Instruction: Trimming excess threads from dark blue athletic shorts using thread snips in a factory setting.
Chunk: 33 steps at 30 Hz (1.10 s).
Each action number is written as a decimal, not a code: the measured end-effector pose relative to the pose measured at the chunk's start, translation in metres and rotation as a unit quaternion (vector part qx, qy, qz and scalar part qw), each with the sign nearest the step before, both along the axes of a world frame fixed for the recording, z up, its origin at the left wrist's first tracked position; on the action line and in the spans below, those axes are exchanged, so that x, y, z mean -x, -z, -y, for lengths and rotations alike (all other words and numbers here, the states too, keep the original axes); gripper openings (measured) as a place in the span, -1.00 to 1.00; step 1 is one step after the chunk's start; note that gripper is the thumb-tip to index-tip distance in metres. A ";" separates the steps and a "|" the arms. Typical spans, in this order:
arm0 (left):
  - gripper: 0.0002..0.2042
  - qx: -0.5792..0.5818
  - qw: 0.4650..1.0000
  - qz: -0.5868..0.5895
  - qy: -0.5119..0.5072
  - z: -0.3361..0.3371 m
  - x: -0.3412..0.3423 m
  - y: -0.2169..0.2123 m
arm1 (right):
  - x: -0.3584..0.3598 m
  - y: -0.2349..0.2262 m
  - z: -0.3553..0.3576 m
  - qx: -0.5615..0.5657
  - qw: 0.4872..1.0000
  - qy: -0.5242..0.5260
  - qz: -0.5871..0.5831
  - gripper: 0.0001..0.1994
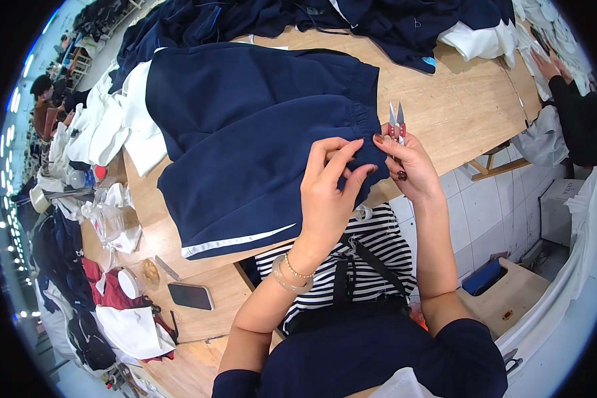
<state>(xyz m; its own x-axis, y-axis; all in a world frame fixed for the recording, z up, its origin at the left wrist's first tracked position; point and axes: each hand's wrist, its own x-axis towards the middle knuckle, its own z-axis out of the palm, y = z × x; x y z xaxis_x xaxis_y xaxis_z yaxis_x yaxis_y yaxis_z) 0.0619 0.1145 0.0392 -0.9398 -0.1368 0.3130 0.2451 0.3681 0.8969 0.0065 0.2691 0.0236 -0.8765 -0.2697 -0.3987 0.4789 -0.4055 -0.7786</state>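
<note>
A pair of navy shorts (pixel 245 132) with an elastic waistband and a white side stripe lies across the wooden table. At the waistband my left hand (pixel 330 182) is closed, its curled fingertips on the fabric. Close beside it, my right hand (pixel 412 164) grips red-handled thread snips (pixel 396 125), their blades pointing away from me. The thumb and fingertips of that hand also meet the waistband edge. Whether a thread lies between my fingertips is too small to tell.
Dark garments (pixel 298 16) are heaped along the far edge, white cloth (pixel 142 119) to the left. A phone (pixel 191 296), a small knife (pixel 167 267) and a round white lid (pixel 130 283) lie near left. Another person's hands (pixel 547 65) work at far right.
</note>
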 end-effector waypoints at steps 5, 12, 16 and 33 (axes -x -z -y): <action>-0.86 -0.083 0.996 0.025 -0.001 -0.002 0.010 0.016 | -0.001 0.003 -0.003 -0.024 1.000 0.009 0.017 -0.83; -0.96 -0.022 0.999 0.025 0.025 0.000 0.017 0.014 | -0.002 -0.003 -0.016 -0.195 0.971 0.018 -0.139 -0.60; -0.96 -0.008 0.999 0.030 0.032 0.002 0.017 0.013 | -0.015 -0.009 -0.023 -0.302 0.928 0.026 -0.218 -0.66; -0.96 0.073 0.996 -0.011 0.049 0.001 0.019 0.019 | -0.037 -0.035 -0.010 -0.515 0.775 -0.026 -0.365 -0.80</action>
<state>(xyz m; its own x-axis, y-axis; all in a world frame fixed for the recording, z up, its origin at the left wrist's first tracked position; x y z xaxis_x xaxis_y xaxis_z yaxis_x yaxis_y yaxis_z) 0.0432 0.1138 0.0207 -0.9394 0.0040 0.3427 0.3046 0.4681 0.8295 0.0435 0.2792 0.0587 -0.9683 -0.1813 0.1716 -0.2479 0.6157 -0.7480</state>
